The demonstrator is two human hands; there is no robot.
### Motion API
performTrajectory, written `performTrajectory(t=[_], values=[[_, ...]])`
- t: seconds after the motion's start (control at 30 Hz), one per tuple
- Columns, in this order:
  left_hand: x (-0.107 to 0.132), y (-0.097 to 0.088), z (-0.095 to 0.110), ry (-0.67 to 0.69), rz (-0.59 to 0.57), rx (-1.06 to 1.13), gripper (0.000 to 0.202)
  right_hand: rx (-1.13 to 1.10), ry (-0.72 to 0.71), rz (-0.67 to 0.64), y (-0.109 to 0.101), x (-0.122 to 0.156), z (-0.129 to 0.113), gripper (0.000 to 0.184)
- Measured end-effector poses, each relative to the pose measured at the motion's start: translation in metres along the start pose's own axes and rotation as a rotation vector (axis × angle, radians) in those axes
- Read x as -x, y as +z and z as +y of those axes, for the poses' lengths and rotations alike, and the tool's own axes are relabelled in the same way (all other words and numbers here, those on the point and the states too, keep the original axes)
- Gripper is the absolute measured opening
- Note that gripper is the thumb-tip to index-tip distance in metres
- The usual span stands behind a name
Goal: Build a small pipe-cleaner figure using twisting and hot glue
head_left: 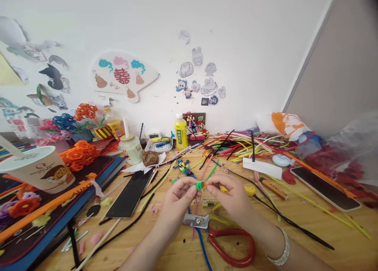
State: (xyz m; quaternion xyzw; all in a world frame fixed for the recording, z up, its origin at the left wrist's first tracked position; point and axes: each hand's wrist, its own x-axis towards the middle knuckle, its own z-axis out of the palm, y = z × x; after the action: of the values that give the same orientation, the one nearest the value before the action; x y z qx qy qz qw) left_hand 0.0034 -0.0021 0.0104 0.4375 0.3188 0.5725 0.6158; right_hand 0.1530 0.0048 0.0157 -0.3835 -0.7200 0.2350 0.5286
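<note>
My left hand [177, 196] and my right hand [233, 194] meet above the middle of the wooden table [310, 231]. Between their pinched fingertips sits a small green and orange pipe-cleaner piece [201, 185]. Both hands are closed on it, the left from the left side, the right from the right. A pink pipe cleaner [195, 219] hangs down from near the piece. Under my hands lie red-handled pliers [230, 243] and a blue pipe cleaner [203, 247]. A bracelet [282, 251] circles my right wrist.
Many loose pipe cleaners [254, 145] cover the back right. A phone [325, 188] lies at right, a black tablet [130, 194] at left. A paper cup [38, 166], orange pipe-cleaner flowers [78, 154], a jar [131, 147] and a yellow bottle [181, 132] stand behind.
</note>
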Motion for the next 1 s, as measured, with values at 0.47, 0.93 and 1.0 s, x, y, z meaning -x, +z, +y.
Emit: performTrajectory(t=[0.47,0.93,1.0], values=[[-0.001,-0.0004,-0.0019,0.025,-0.024,-0.038,0.022,0.019,-0.023,0.02,0.0029,0.0017,-0.0021,0.005],[-0.0029,-0.0055,-0.0075,0.111,-0.001,-0.194,0.019,-0.069,0.15,-0.07,0.0058,0.0011,-0.0057,0.016],[-0.003,-0.0058,-0.0084,0.103,0.006,-0.187,0.018,-0.099,0.172,-0.077,0.0064,0.0011,-0.0064,0.017]])
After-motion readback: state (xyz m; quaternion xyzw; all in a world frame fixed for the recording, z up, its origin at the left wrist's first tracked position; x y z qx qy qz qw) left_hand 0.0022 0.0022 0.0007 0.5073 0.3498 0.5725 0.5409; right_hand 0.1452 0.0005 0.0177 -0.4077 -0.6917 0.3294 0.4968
